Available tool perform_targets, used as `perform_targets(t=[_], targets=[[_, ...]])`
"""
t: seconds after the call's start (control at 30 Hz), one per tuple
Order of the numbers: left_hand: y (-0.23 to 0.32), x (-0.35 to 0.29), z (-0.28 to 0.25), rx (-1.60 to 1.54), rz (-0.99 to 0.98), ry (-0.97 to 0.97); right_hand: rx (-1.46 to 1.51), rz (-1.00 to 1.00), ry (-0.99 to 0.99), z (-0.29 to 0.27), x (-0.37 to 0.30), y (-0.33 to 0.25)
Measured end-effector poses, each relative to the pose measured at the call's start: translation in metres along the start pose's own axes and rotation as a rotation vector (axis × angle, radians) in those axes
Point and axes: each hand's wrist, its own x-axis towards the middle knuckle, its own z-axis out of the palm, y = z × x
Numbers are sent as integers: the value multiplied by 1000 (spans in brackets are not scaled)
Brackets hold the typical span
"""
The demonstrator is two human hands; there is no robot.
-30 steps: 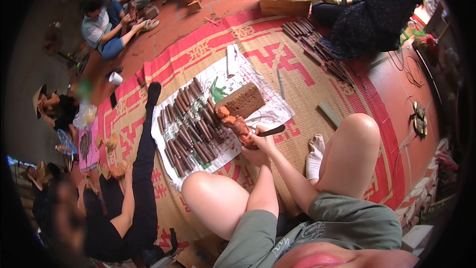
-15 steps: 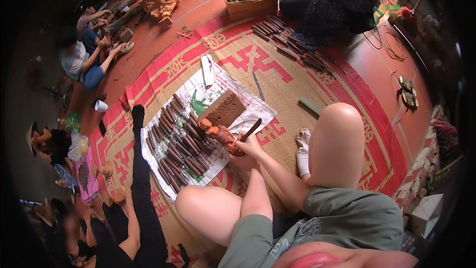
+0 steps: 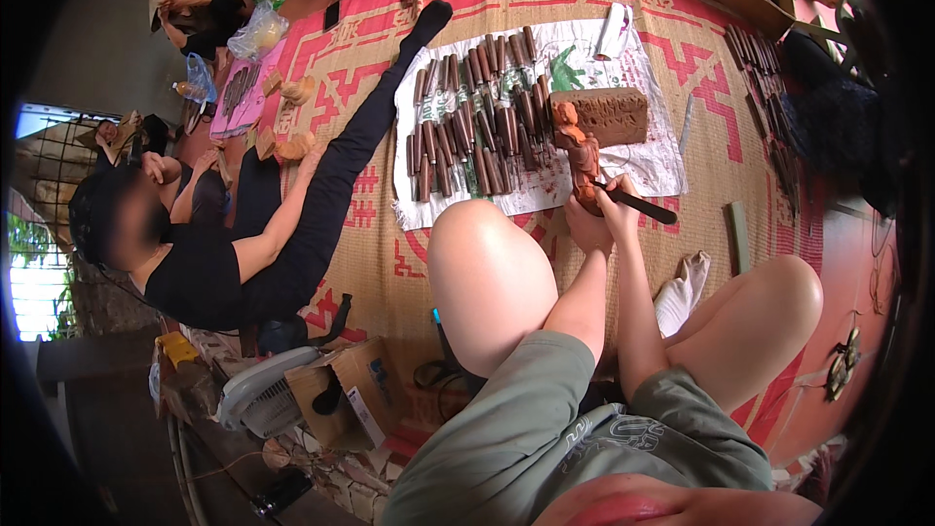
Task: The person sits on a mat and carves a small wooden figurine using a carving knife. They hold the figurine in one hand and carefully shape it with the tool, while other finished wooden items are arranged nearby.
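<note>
A reddish-brown carved wooden figure (image 3: 581, 158) is held at its lower end by my left hand (image 3: 587, 227), its fingers wrapped round it. My right hand (image 3: 621, 206) is closed on a carving tool with a dark handle (image 3: 647, 207). The handle points away to the right, and the tool's tip meets the lower part of the figure. Just beyond the figure lies a rough brown wooden block (image 3: 616, 119). Several carving tools with dark wooden handles (image 3: 467, 136) lie in rows on a white printed sheet (image 3: 409, 206), left of my hands.
A red and tan woven mat (image 3: 380, 146) covers the floor. At the left sits a person in black (image 3: 200, 268), one leg stretched along the sheet, near pale wooden pieces (image 3: 297, 146). More tools (image 3: 769, 117) lie at the right. Behind the person stands a cardboard box (image 3: 360, 394).
My view has swung left, bringing the seated person in black and the cardboard box into sight. The tool handle now slopes down to the right instead of up. Both hands keep their holds.
</note>
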Motion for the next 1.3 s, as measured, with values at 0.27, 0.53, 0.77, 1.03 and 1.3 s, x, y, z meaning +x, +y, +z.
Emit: perform_targets(t=[0.27,0.53,0.77,1.03,1.3], targets=[[13,-4,9,14,-7,-30,-9,66,-15,-21,5,5],[12,-4,3,-18,-74,-74,-130,-90,-34,-10,15,7],[-8,-1,12,9,-63,-47,-281,-83,-32,-8,4,-10],[-1,2,15,-6,-30,-48,-251,-116,-16,-14,8,3],[-6,3,18,-33,-26,-8,-156,-132,27,-5,14,-3]])
